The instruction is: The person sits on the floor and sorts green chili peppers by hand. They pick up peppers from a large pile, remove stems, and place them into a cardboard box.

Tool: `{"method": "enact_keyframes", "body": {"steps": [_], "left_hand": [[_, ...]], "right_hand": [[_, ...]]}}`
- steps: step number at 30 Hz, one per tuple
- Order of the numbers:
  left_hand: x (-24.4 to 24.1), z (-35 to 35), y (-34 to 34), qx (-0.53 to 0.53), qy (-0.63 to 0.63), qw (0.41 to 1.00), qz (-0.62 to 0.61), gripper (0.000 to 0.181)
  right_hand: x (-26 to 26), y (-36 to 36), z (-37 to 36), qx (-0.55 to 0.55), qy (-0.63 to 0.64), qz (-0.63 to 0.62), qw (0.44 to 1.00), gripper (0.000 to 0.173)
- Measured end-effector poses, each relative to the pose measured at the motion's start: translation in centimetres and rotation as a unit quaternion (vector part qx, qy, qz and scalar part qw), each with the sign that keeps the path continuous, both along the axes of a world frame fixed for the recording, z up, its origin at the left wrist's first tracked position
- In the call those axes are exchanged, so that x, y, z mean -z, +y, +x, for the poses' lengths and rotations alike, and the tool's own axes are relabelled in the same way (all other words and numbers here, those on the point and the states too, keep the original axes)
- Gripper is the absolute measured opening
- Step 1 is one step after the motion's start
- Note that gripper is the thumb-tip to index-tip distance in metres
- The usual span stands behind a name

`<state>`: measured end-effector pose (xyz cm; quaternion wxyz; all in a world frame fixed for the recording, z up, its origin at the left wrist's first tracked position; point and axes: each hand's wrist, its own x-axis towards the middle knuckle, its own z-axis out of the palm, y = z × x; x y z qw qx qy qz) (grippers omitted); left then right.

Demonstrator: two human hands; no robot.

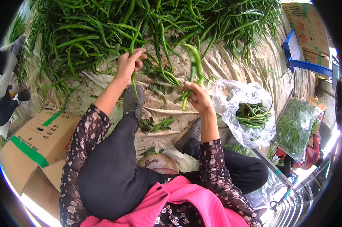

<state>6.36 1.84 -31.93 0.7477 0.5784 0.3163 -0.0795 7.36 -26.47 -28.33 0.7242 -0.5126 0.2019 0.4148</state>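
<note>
A large heap of long green chili peppers lies before me on a wrinkled, soiled cloth sheet. At the heap's near edge my left hand grips one long green chili pepper, whose tip hangs down over my shoe. Farther right, my right hand is closed on several green chili peppers; they stick out above and below the fingers, and their upper part is blurred. Beside that hand, to the right, is a clear plastic bag with darker green peppers in it.
An open cardboard box with green tape stands at left. On the right are a plastic-covered load of green peppers, stacked cartons, a blue metal frame and curved metal bars. Other people are partly visible at both sides. Loose peppers and leaves lie between my feet.
</note>
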Motion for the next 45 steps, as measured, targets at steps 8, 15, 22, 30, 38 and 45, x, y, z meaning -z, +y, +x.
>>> {"method": "enact_keyframes", "body": {"steps": [8,15,22,30,38,45], "left_hand": [[4.2,3.3,-3.1,0.102,0.095,0.986,0.093,0.031],[3.7,1.4,-5.1,0.070,0.031,0.987,-0.143,0.023],[3.1,-2.1,-1.9,-0.063,0.030,0.987,-0.143,0.021],[3.2,0.6,-4.9,0.126,-0.084,0.967,0.207,0.014],[5.1,1.9,-3.4,0.408,-0.268,0.617,0.618,0.028],[-2.6,0.8,-2.6,0.254,-0.184,0.910,0.271,0.022]], "right_hand": [[-1.2,0.8,0.5,-0.006,-0.194,-0.153,0.969,0.028],[8.3,7.1,3.6,-0.173,-0.225,-0.314,0.906,0.032],[2.8,1.7,-0.8,-0.082,-0.203,-0.286,0.933,0.031],[-18.7,-6.5,-6.0,0.192,-0.359,-0.424,0.809,0.013],[-36.9,-25.9,-23.4,0.358,-0.400,-0.732,0.420,0.032],[-33.2,-41.5,-42.2,0.253,0.086,-0.726,0.633,0.030]]}}
